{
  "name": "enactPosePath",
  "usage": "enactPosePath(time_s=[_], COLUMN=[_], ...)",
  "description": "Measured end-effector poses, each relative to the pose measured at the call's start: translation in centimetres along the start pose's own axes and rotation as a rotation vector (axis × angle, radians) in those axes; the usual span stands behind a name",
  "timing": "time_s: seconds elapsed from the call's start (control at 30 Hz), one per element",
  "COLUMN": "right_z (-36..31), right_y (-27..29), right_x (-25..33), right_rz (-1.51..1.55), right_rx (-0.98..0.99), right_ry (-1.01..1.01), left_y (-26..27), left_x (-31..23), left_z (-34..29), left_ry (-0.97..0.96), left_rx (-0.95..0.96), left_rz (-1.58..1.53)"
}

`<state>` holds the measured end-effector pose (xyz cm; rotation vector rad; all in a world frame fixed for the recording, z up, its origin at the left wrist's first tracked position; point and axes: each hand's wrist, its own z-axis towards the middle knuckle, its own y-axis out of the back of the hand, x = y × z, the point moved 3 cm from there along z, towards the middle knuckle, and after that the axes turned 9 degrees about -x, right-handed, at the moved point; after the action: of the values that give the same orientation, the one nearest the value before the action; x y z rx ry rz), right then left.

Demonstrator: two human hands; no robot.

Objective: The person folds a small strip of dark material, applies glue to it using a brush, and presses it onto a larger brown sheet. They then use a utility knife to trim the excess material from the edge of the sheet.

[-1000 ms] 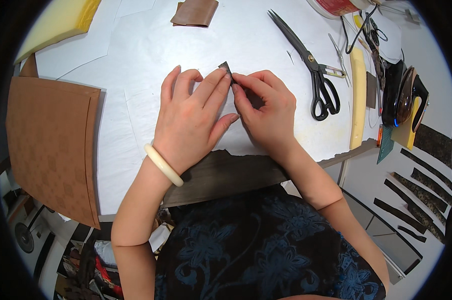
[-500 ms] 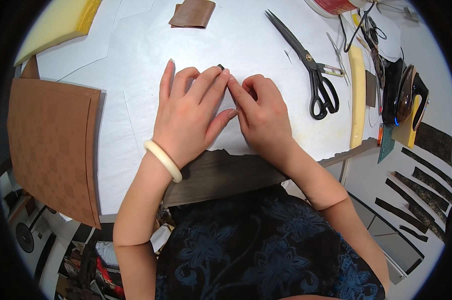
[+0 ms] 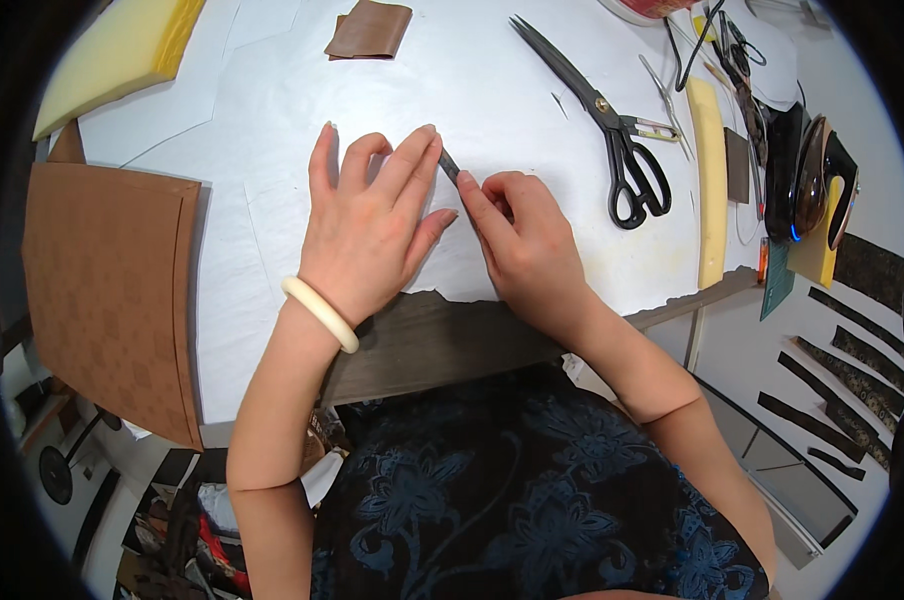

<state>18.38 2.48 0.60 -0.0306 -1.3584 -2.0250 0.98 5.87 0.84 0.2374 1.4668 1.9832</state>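
Observation:
A narrow dark strip (image 3: 449, 165) lies on the white paper between my two hands, only a short length of it showing. My left hand (image 3: 362, 225), with a cream bangle (image 3: 319, 312) at the wrist, rests palm down with its fingers stretched out. Its index and middle fingertips touch the strip's far end or lie right beside it. The fingers of my right hand (image 3: 532, 235) are curled, the thumb and index pressed together at the strip's near end. How much of the strip runs under my right hand is hidden.
Black-handled scissors (image 3: 612, 130) lie to the right, near small tweezers (image 3: 666, 105) and a pale yellow bar (image 3: 710, 190). A folded brown piece (image 3: 370, 30) lies at the back. To the left are a large brown panel (image 3: 112, 290) and a yellow foam block (image 3: 122, 60).
My right hand has drawn slightly back toward me, away from the left fingertips, so more of the dark strip shows. The view has shifted slightly.

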Motion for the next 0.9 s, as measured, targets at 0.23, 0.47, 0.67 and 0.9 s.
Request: enactPosePath(time_s=[0.23,0.47,0.67,0.9], right_z=[0.5,0.6,1.7,10.1], right_y=[0.2,0.3,1.8,0.5], right_x=[0.7,1.1,-0.2,-6.6], right_rz=[-0.194,-0.259,0.059,0.384], right_rx=[0.074,0.105,0.171,0.238], right_ry=[0.184,0.214,-0.101,-0.138], left_y=[0.4,1.3,1.5,1.2], left_x=[0.1,0.2,0.7,1.3], left_z=[0.1,0.1,0.0,-0.4], left_ry=[-0.021,-0.069,-0.096,-0.109], left_rx=[0.003,0.062,0.094,0.112], left_rz=[0.055,0.061,0.042,0.087])
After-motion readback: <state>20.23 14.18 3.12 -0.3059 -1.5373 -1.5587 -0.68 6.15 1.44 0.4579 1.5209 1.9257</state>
